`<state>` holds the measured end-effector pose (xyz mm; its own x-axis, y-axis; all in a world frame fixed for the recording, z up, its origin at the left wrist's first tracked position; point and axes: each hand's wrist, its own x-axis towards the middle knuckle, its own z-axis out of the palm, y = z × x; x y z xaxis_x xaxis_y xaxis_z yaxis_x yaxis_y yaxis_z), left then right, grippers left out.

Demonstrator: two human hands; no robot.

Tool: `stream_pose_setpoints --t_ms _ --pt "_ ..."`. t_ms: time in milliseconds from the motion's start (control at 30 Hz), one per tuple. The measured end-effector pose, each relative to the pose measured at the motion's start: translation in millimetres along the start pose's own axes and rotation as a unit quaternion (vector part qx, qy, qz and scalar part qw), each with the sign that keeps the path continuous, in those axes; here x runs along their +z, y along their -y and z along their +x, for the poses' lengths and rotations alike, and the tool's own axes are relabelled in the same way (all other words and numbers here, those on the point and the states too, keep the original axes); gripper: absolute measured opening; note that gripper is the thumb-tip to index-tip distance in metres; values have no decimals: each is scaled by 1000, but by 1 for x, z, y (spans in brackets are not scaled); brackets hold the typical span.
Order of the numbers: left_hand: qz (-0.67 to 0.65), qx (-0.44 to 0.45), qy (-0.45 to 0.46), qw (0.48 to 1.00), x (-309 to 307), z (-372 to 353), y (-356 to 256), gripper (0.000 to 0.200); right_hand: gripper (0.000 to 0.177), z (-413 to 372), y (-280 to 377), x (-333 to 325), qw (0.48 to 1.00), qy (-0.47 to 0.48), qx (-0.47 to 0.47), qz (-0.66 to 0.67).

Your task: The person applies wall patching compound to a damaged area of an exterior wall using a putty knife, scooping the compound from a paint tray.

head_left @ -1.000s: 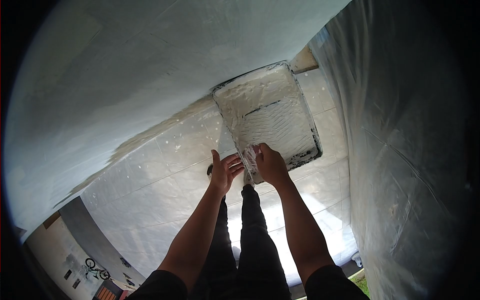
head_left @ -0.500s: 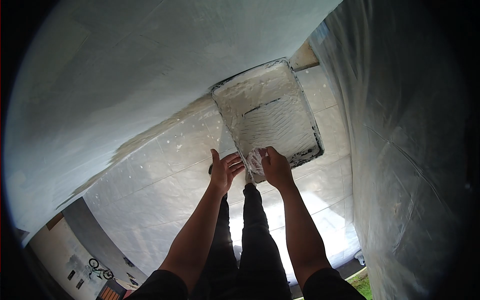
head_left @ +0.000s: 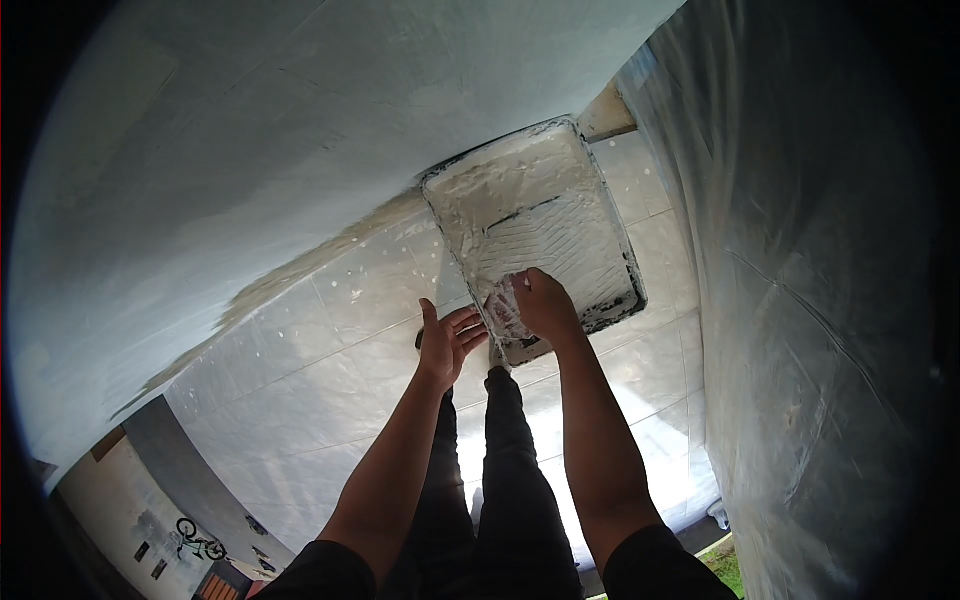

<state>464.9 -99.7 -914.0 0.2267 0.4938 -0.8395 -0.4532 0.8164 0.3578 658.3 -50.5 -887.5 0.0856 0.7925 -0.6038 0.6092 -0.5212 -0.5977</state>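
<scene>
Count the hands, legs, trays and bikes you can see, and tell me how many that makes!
Hands: 2 (left hand, right hand)
Legs: 2 (left leg, right leg)
Trays: 1 (paint-smeared tray)
Bikes: 1 (small bike, far off at the lower left)
Total: 6

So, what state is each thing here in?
Paint roller tray: coated in pale paint, black edges partly showing.
Paint-smeared object: gripped, at the tray's near end; type unclear.
Right hand: closed on that object.
Left hand: open, beside the tray; contact unclear.
Tiled floor: pale-spotted.
Plastic sheeting: hanging, creased.
</scene>
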Motion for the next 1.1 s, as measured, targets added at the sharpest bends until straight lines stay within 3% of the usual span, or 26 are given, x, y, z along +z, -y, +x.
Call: stream_pose_setpoints --t_ms 200,267,300,367,400,467,600,700,733,800,867,1067,1100 --pt "2 3 -6 1000 0 1 2 112 34 25 -28 8 998 44 39 29" --pt "1 6 -12 1000 2 0 1 112 34 22 -37 12 962 75 67 255" --pt "5 5 -8 1000 3 -1 0 112 34 19 -43 13 962 75 67 254" --pt "10 6 -5 1000 2 -1 -1 112 27 6 -35 4 906 98 112 397" --pt "6 1 -5 1000 2 0 -1 113 27 0 -36 0 906 98 109 397" --pt "3 -2 -2 1000 2 -1 -1 113 22 -12 -42 -9 818 146 130 541" --pt "22 10 -42 999 -2 -5 -3 112 19 -42 -40 -15 772 118 94 617" --pt "40 34 -70 996 -1 -17 -12 110 21 -64 -37 -21 684 112 33 720" --pt "47 48 -91 994 0 -25 -15 109 21 -74 -32 -24 684 112 28 720" --pt "52 65 -91 992 -2 -39 -22 109 25 -90 -15 -34 628 91 15 772" --pt "66 74 -90 991 -1 -60 -31 109 33 -103 -8 -38 643 81 7 762" --pt "57 134 -49 988 29 -148 -74 109 33 -157 58 -94 623 135 -22 770" --pt "53 149 -36 987 34 -163 -81 109 32 -167 73 -104 651 117 -16 750"
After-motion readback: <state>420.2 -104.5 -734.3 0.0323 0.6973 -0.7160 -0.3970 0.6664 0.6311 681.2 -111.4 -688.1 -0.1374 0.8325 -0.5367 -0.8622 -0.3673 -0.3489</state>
